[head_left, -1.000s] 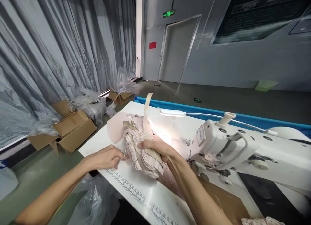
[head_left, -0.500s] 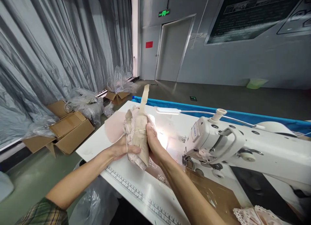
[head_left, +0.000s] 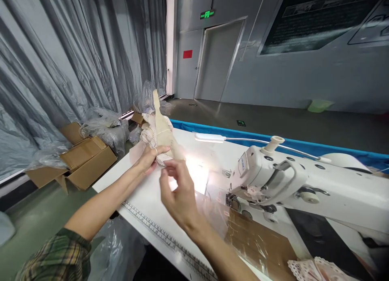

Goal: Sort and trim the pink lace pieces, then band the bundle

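Note:
My left hand (head_left: 148, 158) grips a bundle of pale pink lace (head_left: 148, 135) at its lower end, with the thumb across it. Against the lace lies a beige pattern-like piece (head_left: 162, 129) with a long narrow tip pointing up. A thin light band crosses this piece, and a pale loop shows at my left fingers. Just below and right of the bundle is my right hand (head_left: 180, 194), its fingers bent and the thumb apart from them. Nothing shows in its grasp; whether its fingertips touch the bundle's lower end I cannot tell.
A white sewing machine (head_left: 252, 167) stands on the right of the white table (head_left: 146, 204), which has a ruler strip (head_left: 164, 236) along its front. A lamp (head_left: 209, 138) reaches over the tabletop. More lace (head_left: 319, 269) lies at lower right. Cardboard boxes (head_left: 88, 163) sit on the floor.
The bundle has moved up and left in my left hand and turned, its tip now leaning left. My right hand has come off its side and dropped toward the lower end.

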Available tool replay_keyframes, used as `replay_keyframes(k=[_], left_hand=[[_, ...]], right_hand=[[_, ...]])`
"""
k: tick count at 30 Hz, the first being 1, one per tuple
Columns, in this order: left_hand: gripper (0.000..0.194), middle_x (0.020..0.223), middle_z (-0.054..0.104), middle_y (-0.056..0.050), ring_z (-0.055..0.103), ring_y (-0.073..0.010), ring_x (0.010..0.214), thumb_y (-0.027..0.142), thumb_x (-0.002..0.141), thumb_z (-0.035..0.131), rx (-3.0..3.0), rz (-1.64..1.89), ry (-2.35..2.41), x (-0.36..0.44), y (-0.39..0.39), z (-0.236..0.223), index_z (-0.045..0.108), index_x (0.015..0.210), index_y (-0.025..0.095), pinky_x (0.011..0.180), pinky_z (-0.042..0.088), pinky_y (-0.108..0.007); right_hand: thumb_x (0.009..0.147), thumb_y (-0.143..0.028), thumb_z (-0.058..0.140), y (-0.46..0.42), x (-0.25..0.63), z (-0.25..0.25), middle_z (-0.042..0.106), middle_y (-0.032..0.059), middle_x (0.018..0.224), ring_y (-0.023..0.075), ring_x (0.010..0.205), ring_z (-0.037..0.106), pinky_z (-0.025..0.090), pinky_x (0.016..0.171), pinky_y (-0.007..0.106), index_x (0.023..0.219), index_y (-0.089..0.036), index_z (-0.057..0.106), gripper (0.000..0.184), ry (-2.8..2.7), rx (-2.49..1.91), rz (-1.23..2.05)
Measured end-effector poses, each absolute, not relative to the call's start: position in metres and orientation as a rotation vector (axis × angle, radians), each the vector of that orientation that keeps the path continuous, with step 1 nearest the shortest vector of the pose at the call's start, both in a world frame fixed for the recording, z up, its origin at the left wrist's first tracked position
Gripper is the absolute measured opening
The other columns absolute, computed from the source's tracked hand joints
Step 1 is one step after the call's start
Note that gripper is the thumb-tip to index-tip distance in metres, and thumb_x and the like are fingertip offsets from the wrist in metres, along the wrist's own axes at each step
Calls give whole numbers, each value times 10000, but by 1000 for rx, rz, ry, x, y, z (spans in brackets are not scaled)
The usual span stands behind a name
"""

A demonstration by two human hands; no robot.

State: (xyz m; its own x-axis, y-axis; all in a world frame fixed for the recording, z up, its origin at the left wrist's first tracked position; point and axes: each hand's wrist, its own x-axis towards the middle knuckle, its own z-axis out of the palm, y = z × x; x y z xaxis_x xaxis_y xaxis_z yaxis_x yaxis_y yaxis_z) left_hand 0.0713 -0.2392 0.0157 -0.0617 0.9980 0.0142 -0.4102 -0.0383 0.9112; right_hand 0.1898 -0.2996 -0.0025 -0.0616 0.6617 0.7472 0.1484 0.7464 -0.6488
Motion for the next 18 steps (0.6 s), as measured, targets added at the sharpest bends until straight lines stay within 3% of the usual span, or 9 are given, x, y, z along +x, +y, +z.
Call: replay_keyframes(k=[4, 8, 10, 13, 15, 18], left_hand=[[338, 704, 667, 0, 598, -131, 578, 297, 629, 824, 888, 1449, 886, 79, -248, 18, 687, 901, 150, 527, 463, -239], [445, 910, 722, -44, 683, -181, 766, 271, 631, 841, 928, 1494, 830, 82, -256, 18, 686, 1030, 148, 686, 534, -267], [449, 938, 726, -44, 692, -187, 795, 260, 639, 838, 961, 1508, 835, 80, -256, 20, 681, 1048, 160, 713, 544, -269], [446, 894, 728, -29, 690, -180, 737, 272, 628, 828, 975, 1521, 858, 70, -254, 24, 678, 1033, 165, 668, 554, -262], [465, 819, 724, -20, 679, -176, 683, 255, 582, 828, 949, 1479, 881, 62, -250, 26, 681, 1010, 147, 616, 551, -250], [453, 724, 713, -17, 673, -179, 642, 227, 543, 802, 918, 1348, 945, 48, -244, 27, 687, 968, 123, 585, 546, -241]], right_hand=[[907, -117, 445, -302, 175, -17, 539, 143, 1123, 249, 1054, 537, 533, 872, 450, 1327, -169, 380, 428, -1774, -619, 429], [866, -125, 461, -298, 178, -17, 473, 168, 1122, 269, 1097, 462, 481, 938, 497, 1309, -112, 391, 449, -1853, -690, 439], [788, -142, 508, -296, 184, -12, 462, 142, 1082, 259, 1067, 459, 477, 925, 473, 1147, -130, 493, 359, -1860, -704, 505], [754, -191, 507, -292, 194, 0, 517, 48, 867, 186, 853, 517, 481, 788, 335, 781, -192, 507, 27, -1852, -629, 807], [811, -246, 468, -290, 199, 6, 460, -19, 638, 125, 630, 458, 406, 613, 249, 616, -204, 429, 203, -1752, -616, 1046], [859, -342, 452, -285, 202, 9, 260, -61, 484, 84, 479, 257, 240, 478, 241, 500, -218, 290, 413, -1477, -740, 1174]])
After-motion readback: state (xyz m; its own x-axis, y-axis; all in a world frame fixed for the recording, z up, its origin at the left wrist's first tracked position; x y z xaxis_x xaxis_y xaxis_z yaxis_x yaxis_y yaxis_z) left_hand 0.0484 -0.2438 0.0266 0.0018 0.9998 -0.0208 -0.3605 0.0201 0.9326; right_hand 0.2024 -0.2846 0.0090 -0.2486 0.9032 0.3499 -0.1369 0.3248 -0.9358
